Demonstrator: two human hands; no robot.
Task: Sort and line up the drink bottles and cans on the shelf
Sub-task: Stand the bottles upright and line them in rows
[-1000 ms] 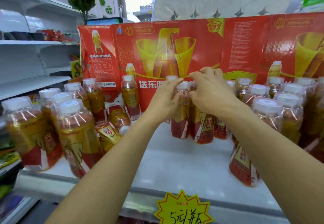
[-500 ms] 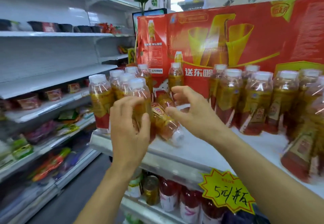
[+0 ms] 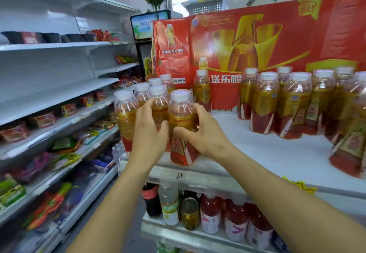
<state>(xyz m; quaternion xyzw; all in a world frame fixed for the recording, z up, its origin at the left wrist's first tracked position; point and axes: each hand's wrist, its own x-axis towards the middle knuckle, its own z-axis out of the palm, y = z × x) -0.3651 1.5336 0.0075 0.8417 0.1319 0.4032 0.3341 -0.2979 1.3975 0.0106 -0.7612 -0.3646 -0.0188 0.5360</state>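
Note:
Amber drink bottles with white caps and red-gold labels stand on a white shelf (image 3: 267,153). At the shelf's left end is a cluster of several bottles (image 3: 126,114). My right hand (image 3: 206,134) grips the front bottle (image 3: 181,114) upright at the shelf's front edge, thumb across its label. My left hand (image 3: 150,134) holds the bottle (image 3: 158,102) just behind and left of it. A second group of bottles (image 3: 293,102) stands to the right, one at the far right (image 3: 350,144) leaning.
A red display carton (image 3: 257,41) backs the shelf. One bottle (image 3: 202,90) stands alone against it. Below are darker bottles and a gold can (image 3: 190,213). Snack shelves (image 3: 59,114) run along the left, with an aisle between.
The view swung left from the middle bottles to the left cluster. The bottle that lay tipped over half a second ago now stands upright in my right hand at the front edge.

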